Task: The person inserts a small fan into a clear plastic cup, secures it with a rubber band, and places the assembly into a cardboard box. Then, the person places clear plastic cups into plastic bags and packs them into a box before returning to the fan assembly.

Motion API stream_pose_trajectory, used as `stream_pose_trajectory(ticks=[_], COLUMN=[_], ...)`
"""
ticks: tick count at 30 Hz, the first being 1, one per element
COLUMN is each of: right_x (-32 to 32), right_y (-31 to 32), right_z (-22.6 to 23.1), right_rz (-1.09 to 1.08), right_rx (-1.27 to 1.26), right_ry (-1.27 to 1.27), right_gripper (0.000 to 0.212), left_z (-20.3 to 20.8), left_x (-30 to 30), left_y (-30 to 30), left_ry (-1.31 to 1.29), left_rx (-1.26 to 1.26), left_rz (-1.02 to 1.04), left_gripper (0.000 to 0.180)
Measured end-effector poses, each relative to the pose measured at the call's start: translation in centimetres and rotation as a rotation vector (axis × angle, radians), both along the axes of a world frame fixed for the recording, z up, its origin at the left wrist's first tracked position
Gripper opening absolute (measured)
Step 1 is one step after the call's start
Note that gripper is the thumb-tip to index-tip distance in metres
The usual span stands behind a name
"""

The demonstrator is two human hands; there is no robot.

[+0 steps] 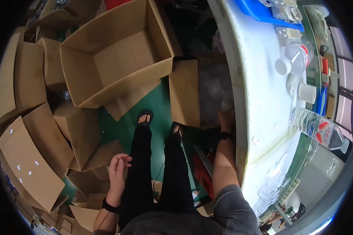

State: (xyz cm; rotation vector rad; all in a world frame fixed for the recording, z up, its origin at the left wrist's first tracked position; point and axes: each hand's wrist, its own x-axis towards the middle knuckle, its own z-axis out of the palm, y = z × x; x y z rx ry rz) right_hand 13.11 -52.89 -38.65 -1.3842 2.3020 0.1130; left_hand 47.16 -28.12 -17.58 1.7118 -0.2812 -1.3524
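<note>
- The step in hand looks to be a reach into the flapped cardboard carton point(184, 92), which sits low, just beside and partly under the left edge of the table point(259, 90).
- The person's right hand point(226, 116) is down beside the table's edge, at the carton's shadowed side, near the cloudy plastic film point(217, 86) there. Its fingers are too dim to read: a pale patch shows at their tips, but whether they have hold of anything, or how far they are spread, one cannot tell.
- The left hand point(119, 166) hangs well to the left of the table, its fingers loosely half-curled, with nothing visible in them.
- The next move would seem to call for the right fingers to find and close on something by feel, then draw it out clear of the table's edge.
- The left hand appears free to help by steadying the flap or parting the film.
- The large open carton point(137, 78) stands to the left of the table, farther out than the flapped one; its wide mouth faces up.
</note>
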Motion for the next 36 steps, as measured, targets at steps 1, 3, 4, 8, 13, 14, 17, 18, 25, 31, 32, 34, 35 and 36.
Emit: stream_pose_trajectory(ticks=[1,3,4,8,13,14,17,18,25,31,32,34,35,36], right_x=[0.4,1.0,1.4,3.3,6.3,5.8,6.7,7.7,-0.8,-7.2,-9.0,-13.9,-17.5,-21.4], right_y=[0.1,1.3,2.0,3.7,6.1,8.1,13.9,15.4,29.7,50.9,55.1,62.8,65.6,68.4], right_z=[0.3,1.1,1.5,3.7,11.8,12.3,15.7,19.8,45.2,66.4,67.8,71.1,70.8,69.5], right_rz=[0.020,0.056,0.074,0.083,0.061,0.157,0.475,0.581,0.119,-0.505,-0.471,-0.532,-0.656,-0.780], right_rx=[0.001,0.019,0.032,0.049,0.132,0.094,0.105,0.093,-0.241,-1.232,-1.464,-1.597,-1.506,-1.402], right_ry=[0.000,0.012,0.018,0.018,-0.085,-0.117,-0.266,-0.353,-0.519,-0.349,-0.278,-0.221,-0.096,0.026], right_gripper=[0.079,0.076,0.075,0.071,0.062,0.054,0.027,0.029,0.036,0.033,0.040,0.041,0.040,0.040], left_z=[0.1,0.5,0.7,1.4,2.3,2.7,5.4,6.5,12.6,19.3,19.9,20.0,19.7,19.5], left_x=[0.1,0.4,0.6,2.1,1.3,0.9,0.5,0.3,-9.5,-22.3,-24.5,-29.3,-31.6,-33.9], left_y=[-0.1,0.4,0.8,2.4,1.7,1.0,-1.7,-2.8,-8.1,-4.7,-3.6,-1.5,-0.4,1.0], left_ry=[-0.013,-0.088,-0.125,-0.100,-0.013,-0.011,0.028,-0.014,0.074,0.234,0.247,0.237,0.231,0.225], left_rx=[-0.011,-0.033,-0.040,0.016,-0.053,-0.052,-0.096,-0.119,-0.358,-0.330,-0.306,-0.340,-0.368,-0.390], left_rz=[-0.008,-0.061,-0.087,-0.092,-0.143,-0.158,-0.342,-0.412,-0.941,-1.423,-1.520,-1.630,-1.696,-1.766], left_gripper=[0.019,0.021,0.021,0.020,0.016,0.017,0.019,0.021,0.027,0.027,0.027,0.027,0.028,0.028])
